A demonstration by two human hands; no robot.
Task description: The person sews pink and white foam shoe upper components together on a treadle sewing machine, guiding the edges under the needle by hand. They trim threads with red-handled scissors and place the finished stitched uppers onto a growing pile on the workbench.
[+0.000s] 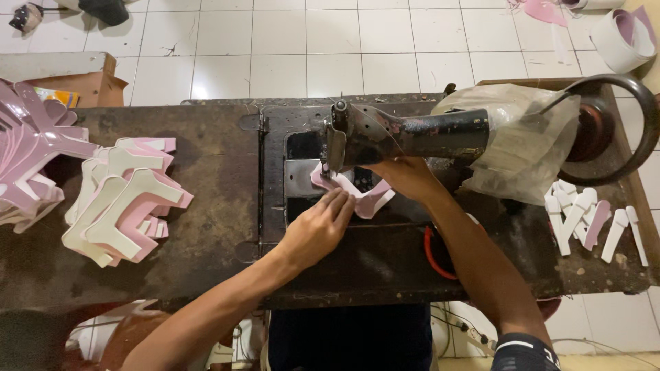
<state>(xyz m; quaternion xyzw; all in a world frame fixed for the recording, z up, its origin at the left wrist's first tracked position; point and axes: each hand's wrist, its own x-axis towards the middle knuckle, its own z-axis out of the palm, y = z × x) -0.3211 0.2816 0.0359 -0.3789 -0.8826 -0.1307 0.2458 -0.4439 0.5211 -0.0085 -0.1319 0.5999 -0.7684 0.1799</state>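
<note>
Pink and white, the small cut piece [357,196] lies flat on the bed of the black sewing machine [412,134], and both your hands are on it. Your left hand [317,230] rests palm down with the fingers stretched forward toward 1 o'clock, pressing the near edge of the piece; it pins the piece rather than closing round it. Your right hand [405,177] comes in under the machine's arm from 5 o'clock and lies on the far side of the piece. Its fingers are mostly hidden by the machine head, so you cannot tell how far they are curled or whether they pinch the edge.

The piece sits between the two hands, just ahead of your left fingertips at 1 o'clock. Its long axis runs from 10 o'clock to 4 o'clock, with the 10 o'clock end under the presser foot [328,168]. Your left hand is the nearer to that end.

Further out on the dark tabletop [206,227], a fanned stack of pink and white shapes [124,199] lies at 9 o'clock, well apart from your left hand. At 3 o'clock loose white and pink strips [591,220] lie beside the handwheel [605,130], past a crumpled plastic bag [522,137].
</note>
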